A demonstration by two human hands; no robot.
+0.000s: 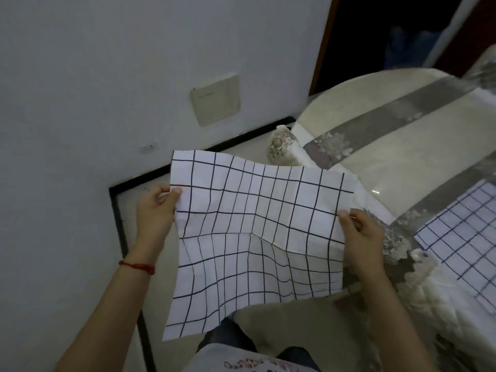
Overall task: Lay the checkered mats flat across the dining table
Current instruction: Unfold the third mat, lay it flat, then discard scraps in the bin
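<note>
- Hands first: your left hand and right hand each pinch a side edge of the checkered mat, so it hangs spread in the air beside the dining table and its creases can open.
- Mat already laid: a second checkered mat lies flat on the table's right part, so bare cloth beyond the held one probably suits this one.

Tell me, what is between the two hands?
In the head view, the creased white black-gridded checkered mat spans from the left hand to the right hand.
</note>
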